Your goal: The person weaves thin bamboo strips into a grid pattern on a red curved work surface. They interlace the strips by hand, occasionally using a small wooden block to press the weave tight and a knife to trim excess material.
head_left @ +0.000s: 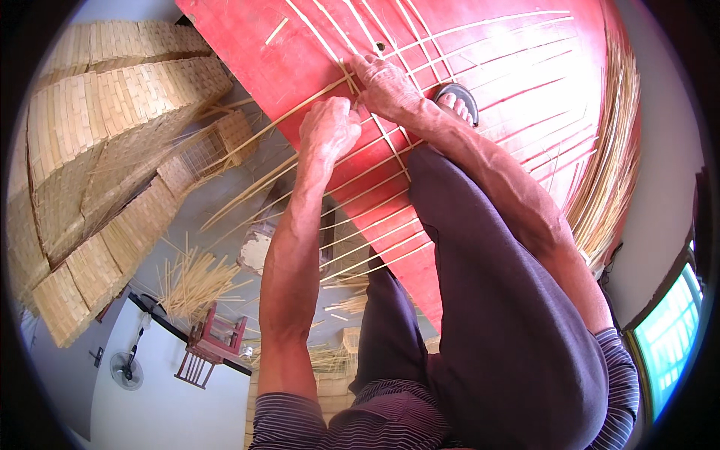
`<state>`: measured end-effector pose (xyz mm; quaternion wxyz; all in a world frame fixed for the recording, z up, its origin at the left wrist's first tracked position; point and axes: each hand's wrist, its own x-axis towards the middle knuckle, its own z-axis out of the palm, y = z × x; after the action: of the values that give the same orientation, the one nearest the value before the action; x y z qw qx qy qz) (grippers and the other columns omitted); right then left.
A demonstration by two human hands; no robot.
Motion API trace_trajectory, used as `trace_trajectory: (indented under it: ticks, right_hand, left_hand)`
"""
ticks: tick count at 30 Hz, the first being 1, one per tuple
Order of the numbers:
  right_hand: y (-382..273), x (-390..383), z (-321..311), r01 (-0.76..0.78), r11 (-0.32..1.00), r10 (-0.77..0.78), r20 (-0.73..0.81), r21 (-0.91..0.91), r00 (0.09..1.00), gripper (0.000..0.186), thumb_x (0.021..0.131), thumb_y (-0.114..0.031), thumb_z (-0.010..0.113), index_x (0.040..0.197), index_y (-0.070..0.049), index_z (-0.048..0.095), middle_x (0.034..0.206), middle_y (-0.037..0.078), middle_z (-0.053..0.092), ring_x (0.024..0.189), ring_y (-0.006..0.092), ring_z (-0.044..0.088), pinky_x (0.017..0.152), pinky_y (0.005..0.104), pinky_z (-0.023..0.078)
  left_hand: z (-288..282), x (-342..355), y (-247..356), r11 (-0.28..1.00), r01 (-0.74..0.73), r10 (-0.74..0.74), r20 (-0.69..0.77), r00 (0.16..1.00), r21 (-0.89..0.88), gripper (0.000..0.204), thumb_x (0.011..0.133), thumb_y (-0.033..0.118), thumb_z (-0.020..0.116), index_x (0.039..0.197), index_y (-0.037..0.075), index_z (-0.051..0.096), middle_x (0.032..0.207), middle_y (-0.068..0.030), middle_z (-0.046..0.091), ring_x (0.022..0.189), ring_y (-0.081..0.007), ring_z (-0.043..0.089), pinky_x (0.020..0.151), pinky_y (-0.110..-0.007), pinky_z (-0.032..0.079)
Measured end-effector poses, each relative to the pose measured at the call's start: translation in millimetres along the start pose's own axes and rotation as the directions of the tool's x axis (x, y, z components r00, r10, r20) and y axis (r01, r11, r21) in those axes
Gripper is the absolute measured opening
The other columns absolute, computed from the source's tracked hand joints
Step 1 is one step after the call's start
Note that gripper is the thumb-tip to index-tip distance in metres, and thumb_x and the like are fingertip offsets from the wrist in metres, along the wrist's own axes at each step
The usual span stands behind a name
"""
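Pale, thin split strips (457, 52) form an open, crossed lattice on a red board (247, 45), with long ends past the board's left edge. My left hand (330, 131) is closed at the lattice's left part; what its fingers grip is hidden. Just above and right of it, my right hand (386, 88) has bent fingers on the crossing strips, pinched at one of them. My bare toes in a dark sandal (469, 97) rest on the board beside my right wrist.
Stacked woven baskets (112, 127) fill the left. A bundle of long strips (611, 142) lies along the right. Loose strips (191, 285) lie on the grey floor. A red wooden stool (206, 341), a fan (127, 369) and a bright window (671, 345) show near the edges.
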<state>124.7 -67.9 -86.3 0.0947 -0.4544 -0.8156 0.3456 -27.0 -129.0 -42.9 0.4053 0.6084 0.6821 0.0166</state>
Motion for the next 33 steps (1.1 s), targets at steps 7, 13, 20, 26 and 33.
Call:
trace_trajectory:
  ticks: [7,13,20,26,33]
  right_hand:
    - [-10,-2,-9,0.008,0.988,-0.011,0.022,0.156,1.000,0.049,0.072,-0.003,0.072,0.117,0.001,0.053,0.108,0.025,0.063,0.099,0.0444,0.062,0.082,0.0503,0.052]
    - [1,-42,1,-0.058,0.988,0.061,-0.016,0.141,0.998,0.017,0.072,0.002,0.066,0.086,0.000,0.057,0.068,0.018,0.061,0.069,0.0369,0.065,0.061,0.0448,0.050]
    - [1,-43,11,-0.077,0.992,0.082,-0.044,0.105,0.996,0.016,0.072,0.003,0.063,0.084,0.000,0.054,0.071,0.019,0.061,0.069,0.0378,0.064,0.061,0.0462,0.049]
    - [-4,-43,10,-0.103,0.994,0.105,-0.052,0.046,0.993,0.016,0.072,0.000,0.065,0.083,0.000,0.053,0.071,0.021,0.062,0.073,0.0413,0.065,0.063,0.0493,0.049]
    - [-8,-42,5,-0.178,0.984,0.177,0.120,-0.001,0.977,0.021,0.078,-0.004,0.062,0.099,0.000,0.058,0.090,0.027,0.065,0.089,0.0463,0.066,0.076,0.0548,0.051]
  left_hand:
    - [-5,-22,-38,0.987,-0.164,0.158,-0.276,0.948,0.003,0.025,0.088,0.020,0.063,0.101,-0.002,0.064,0.094,-0.0237,0.069,0.090,-0.0420,0.066,0.079,-0.051,0.050]
    - [9,-85,-38,0.986,-0.094,0.148,-0.477,0.866,0.135,0.025,0.085,0.016,0.068,0.106,0.005,0.061,0.095,-0.0135,0.062,0.096,-0.0338,0.062,0.081,-0.048,0.046]
    - [34,-101,-66,0.993,0.019,0.027,-0.389,0.921,0.114,0.025,0.084,0.018,0.068,0.104,0.004,0.059,0.102,-0.0161,0.062,0.098,-0.0366,0.062,0.083,-0.048,0.046]
    - [33,-56,-41,0.994,-0.054,0.048,-0.063,0.997,-0.097,0.024,0.089,0.024,0.061,0.089,0.000,0.060,0.087,-0.0255,0.067,0.085,-0.0452,0.064,0.078,-0.054,0.048]
    - [29,-35,10,0.997,0.079,-0.078,0.045,0.996,-0.027,0.023,0.087,0.018,0.053,0.091,-0.002,0.065,0.090,-0.0303,0.066,0.094,-0.0494,0.063,0.083,-0.057,0.047]
